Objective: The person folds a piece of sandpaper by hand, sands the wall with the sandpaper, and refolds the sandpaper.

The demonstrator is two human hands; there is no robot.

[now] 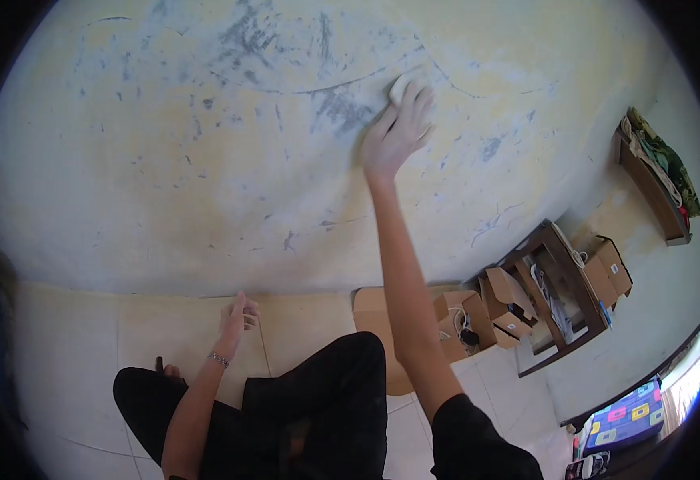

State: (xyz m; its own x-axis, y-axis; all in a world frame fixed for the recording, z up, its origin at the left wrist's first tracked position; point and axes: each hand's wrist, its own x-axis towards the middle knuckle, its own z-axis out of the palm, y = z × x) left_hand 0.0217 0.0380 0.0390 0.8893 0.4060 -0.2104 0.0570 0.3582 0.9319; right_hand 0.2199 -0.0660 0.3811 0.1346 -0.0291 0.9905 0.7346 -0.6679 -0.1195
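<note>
My right hand (400,136) is raised against the wall (158,216), its fingers closed over a pale rounded pad (400,90). Only the pad's upper left edge shows past the fingers; the rest is hidden. Whitish dust coats this hand. Around it the yellowish wall has grey worn patches, white smears and a long curved dark line. My left hand (238,320) hovers low over the floor in front of my crossed legs, fingers loosely bent and apart, with nothing visible in it. A bracelet (219,359) circles the left wrist.
Open cardboard boxes (468,316), one with a cable inside, stand on the tiled floor (70,336) to the right. Beyond them is a dark wooden shelf unit (562,292). A wall shelf (652,188) holds folded cloth. A patterned blue mattress (626,416) lies past a doorway.
</note>
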